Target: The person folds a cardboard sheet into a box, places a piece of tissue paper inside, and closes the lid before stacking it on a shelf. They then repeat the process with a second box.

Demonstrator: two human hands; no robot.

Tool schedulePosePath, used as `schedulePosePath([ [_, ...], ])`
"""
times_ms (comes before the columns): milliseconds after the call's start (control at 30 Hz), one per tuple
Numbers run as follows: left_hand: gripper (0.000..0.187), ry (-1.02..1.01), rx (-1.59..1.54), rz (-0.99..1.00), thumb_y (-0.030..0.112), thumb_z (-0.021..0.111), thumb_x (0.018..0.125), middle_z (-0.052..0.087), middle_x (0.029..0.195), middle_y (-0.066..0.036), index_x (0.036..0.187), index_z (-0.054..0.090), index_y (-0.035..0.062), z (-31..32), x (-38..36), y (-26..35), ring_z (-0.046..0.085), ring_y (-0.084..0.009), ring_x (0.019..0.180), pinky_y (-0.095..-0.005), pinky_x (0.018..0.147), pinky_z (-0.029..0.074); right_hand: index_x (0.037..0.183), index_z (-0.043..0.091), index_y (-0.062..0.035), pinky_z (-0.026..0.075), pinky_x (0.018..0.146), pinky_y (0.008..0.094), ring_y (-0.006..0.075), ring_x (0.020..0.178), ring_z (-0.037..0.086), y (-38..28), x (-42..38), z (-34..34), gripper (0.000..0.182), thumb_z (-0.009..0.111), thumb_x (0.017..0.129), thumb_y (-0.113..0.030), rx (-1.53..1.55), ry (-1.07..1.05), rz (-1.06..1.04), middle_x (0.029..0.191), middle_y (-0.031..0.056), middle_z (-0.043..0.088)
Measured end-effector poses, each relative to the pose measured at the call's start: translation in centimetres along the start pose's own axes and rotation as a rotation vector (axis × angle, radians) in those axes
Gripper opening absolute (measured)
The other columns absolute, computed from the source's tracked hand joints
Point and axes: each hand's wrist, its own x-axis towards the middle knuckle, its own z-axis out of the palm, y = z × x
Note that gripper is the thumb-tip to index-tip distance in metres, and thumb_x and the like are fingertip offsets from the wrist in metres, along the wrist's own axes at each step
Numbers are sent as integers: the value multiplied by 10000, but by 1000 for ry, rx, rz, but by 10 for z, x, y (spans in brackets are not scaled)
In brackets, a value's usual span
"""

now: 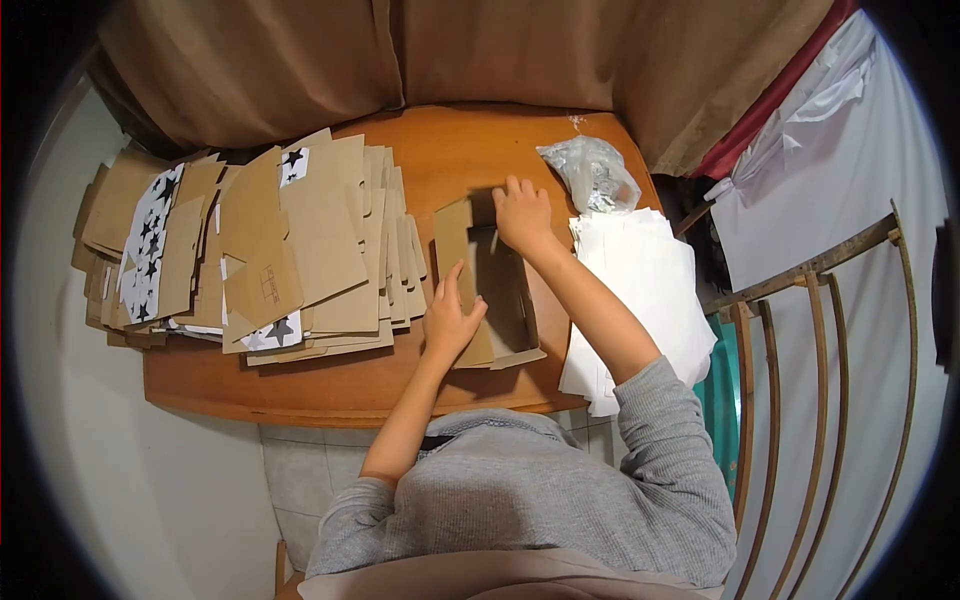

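Note:
An open brown cardboard box (518, 340) sits on the wooden table in front of me, its inside facing up. Its long left flap (455, 235) is folded outward. My left hand (452, 318) lies on that flap near the close end, with thumb and fingers spread apart. At the far right corner, my right hand (523, 213) has its fingers bent over the box's wall and grips it. Part of the far end is hidden under this hand.
Stacks of flat cardboard pieces (330, 230), some with star-printed paper (150, 245), cover the table's left side. White paper sheets (640, 290) lie at the right, below a clear plastic bag (597, 175) of shiny bits. A wooden rack (800, 280) stands beyond the table's right edge.

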Motion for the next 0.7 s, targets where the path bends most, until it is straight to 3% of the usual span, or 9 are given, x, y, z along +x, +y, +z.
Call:
schedulePosePath([
  [33, 669, -15, 7, -5, 267, 626, 750, 577, 1084, -143, 1360, 388, 128, 0, 1, -1, 584, -274, 743, -389, 629, 491, 1090, 622, -114, 401, 859, 433, 298, 1103, 495, 1, 8, 11, 315, 565, 781, -128, -1, 2, -5, 1185, 130, 523],
  [100, 663, -5, 18, 28, 289, 634, 758, 579, 1084, -146, 1352, 393, 123, 3, 0, -4, 597, -287, 747, -396, 632, 497, 1282, 510, -183, 348, 977, 470, 334, 1232, 417, 2, 16, 26, 474, 519, 810, -144, -93, 394, 25, 1353, 151, 425],
  [233, 644, 28, 82, 185, 362, 646, 789, 586, 1039, -138, 1345, 402, 148, 13, 4, -12, 625, -322, 756, -413, 642, 514, 1351, 441, -236, 253, 1074, 498, 344, 1323, 322, 0, 11, 33, 565, 531, 804, -125, -47, 135, 34, 1437, 143, 343],
  [300, 562, 11, 127, 228, 369, 634, 808, 586, 988, -122, 1299, 456, 159, 9, 4, -9, 628, -315, 757, -411, 641, 518, 1269, 513, -200, 207, 1108, 509, 311, 1327, 328, 0, 5, 28, 473, 529, 808, -96, 37, 313, -177, 1394, 110, 401],
  [400, 375, -84, 264, 276, 357, 612, 836, 581, 899, -90, 1156, 561, 168, 5, 7, -4, 626, -291, 767, -396, 631, 522, 1161, 568, -168, 209, 1117, 498, 267, 1317, 350, 7, -16, 7, 379, 533, 796, -71, 65, 300, -500, 1343, 95, 455],
  [467, 276, -164, 358, 286, 338, 602, 846, 575, 862, -74, 1061, 611, 165, 6, 10, -8, 620, -274, 775, -383, 621, 522, 1025, 607, -139, 282, 1103, 435, 245, 1256, 434, 13, -45, 4, 253, 535, 790, -80, 86, 346, -543, 1233, 83, 544],
  [567, 123, 31, 396, 557, 256, 598, 835, 555, 810, -49, 919, 636, 175, 7, 16, -17, 565, -239, 778, -366, 591, 492, 964, 616, -124, 378, 1037, 381, 252, 1171, 517, 32, -85, 6, 202, 554, 774, -91, 137, 214, -599, 1135, 80, 599],
  [633, 109, 38, 398, 583, 239, 598, 831, 549, 802, -45, 911, 636, 177, 7, 21, -20, 557, -238, 766, -361, 589, 490, 1006, 621, -97, 438, 962, 377, 270, 1108, 557, 44, -115, -6, 212, 543, 810, -117, 313, -126, -476, 1096, 93, 620],
  [700, 79, 67, 381, 601, 195, 605, 815, 531, 776, -36, 886, 634, 179, 9, 22, -21, 535, -234, 739, -351, 585, 479, 1044, 621, -100, 450, 939, 365, 266, 1115, 557, 53, -140, -7, 223, 552, 837, -147, 557, -247, -378, 1114, 90, 617],
])
